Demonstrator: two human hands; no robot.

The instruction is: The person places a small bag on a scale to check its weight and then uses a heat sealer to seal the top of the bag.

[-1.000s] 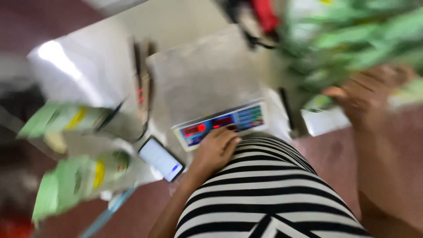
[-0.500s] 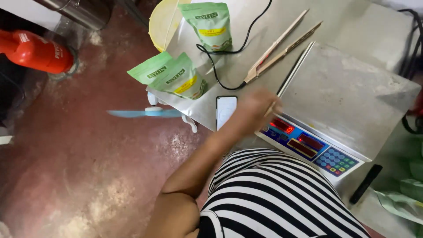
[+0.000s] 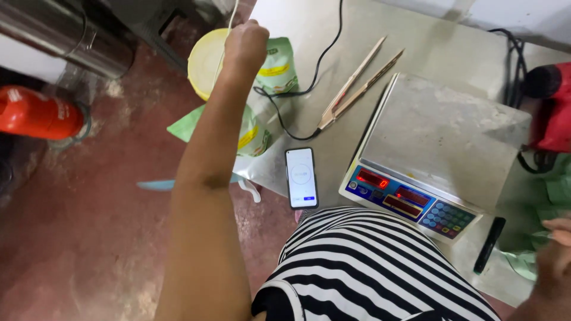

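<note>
green pouches [image 3: 262,128] with yellow patches. pale yellow lid [image 3: 205,59]. black cable [image 3: 285,101]. phone [image 3: 301,178] black-edged, white screen with a small blue bar. scale [image 3: 437,148] grey steel on top, its panel blue with red digits and pale keys. tongs [image 3: 357,80] light tan. shirt [image 3: 375,267] in black and white stripes. red cylinder [image 3: 38,113]. floor [image 3: 89,238] dull red-brown. table [image 3: 428,41] grey.

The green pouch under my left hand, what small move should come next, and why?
Probably lower the left hand and close its fingers on the upper green pouch. The hand hovers as a fist over the pouch's edge beside the yellow lid, seemingly holding nothing, and the scale platform is bare. The right hand rests by green bags at the frame edge.
</note>
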